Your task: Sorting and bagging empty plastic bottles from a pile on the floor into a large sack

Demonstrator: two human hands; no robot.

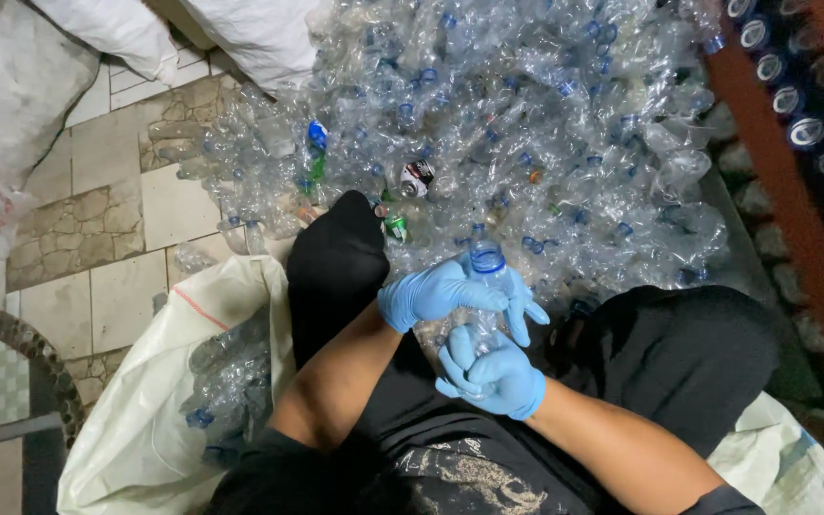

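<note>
Right hand (490, 380) grip closed on clear bottle (484, 286) base — left hand (442, 292) clasps neck; upright, cap away.

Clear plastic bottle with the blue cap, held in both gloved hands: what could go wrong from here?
1. The clear plastic bottle with the blue cap is thin and crumpled; gripped by the left hand up top and the right hand below, it might buckle or slip against the blue gloves.
2. The open white woven sack sits off to the left, so a loose drop could miss its mouth.
3. The big pile of clear crushed bottles slopes toward the black-socked foot and may slide.
</note>
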